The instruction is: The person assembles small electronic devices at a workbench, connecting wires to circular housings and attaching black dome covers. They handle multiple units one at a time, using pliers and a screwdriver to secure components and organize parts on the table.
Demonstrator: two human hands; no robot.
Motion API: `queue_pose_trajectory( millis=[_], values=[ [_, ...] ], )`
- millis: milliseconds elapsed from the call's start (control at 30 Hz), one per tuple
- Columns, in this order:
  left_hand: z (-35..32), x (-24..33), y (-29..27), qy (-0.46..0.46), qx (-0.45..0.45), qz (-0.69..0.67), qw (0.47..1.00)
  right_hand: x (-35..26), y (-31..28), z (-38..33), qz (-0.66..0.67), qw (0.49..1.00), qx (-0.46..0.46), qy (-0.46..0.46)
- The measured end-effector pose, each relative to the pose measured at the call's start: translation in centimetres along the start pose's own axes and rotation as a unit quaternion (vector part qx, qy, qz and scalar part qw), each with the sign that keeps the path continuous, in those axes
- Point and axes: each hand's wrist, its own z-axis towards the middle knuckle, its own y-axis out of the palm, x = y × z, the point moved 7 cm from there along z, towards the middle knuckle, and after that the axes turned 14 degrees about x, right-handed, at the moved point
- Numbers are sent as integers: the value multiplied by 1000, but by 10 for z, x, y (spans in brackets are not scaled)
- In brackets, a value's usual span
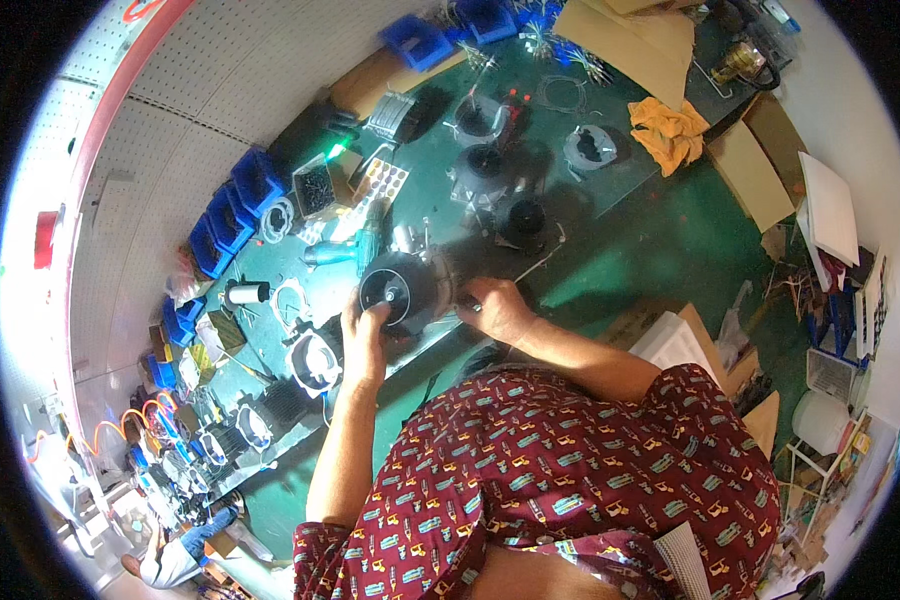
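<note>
A dark cylindrical motor (423, 285) lies at the near edge of the green workbench, its round open end turned to the left with a small shaft at the centre. My left hand (367, 338) grips the rim of that end, the thumb reaching into the opening and the fingers partly hidden underneath. At the opposite end, my right hand (500, 311) is closed with bent fingers against the motor's grey side; the fingertips are partly hidden. A teal power drill (358, 243) rests just beyond the motor. To the left stands an open grey motor housing (315, 360).
More motor parts (482, 170) stand farther along the bench (610, 190). Blue bins (232, 212) line the pegboard wall. An orange cloth (667, 133) and cardboard boxes (755, 165) are at right. Another person (175, 558) is at the far lower left.
</note>
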Motion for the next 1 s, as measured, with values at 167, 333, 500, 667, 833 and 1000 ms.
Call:
queue_pose_trajectory(
  millis=[167, 333, 500, 667, 833, 1000],
  values=[
    [10, 4, 12, 0, 7, 12, 1000, 2, 1, 2, -18, 999, -22, 23],
    [20, -10, 6, -5, 23, 32, 999, 2, 2, 1, 13, 999, -14, 26],
    [14, 3, 16, 17, 4, 36, 999, -5, -4, 4, 12, 1000, 3, 12],
    [15, -1, 15, 12, -3, 46, 999, 1, -1, 2, 39, 998, -9, 42],
    [14, -6, 12, 36, -21, 60, 997, 1, -12, -1, 131, 981, 58, 128],
    [18, -27, -28, 87, 14, 112, 990, -6, -12, 6, 9, 999, 19, 27]
  ],
)
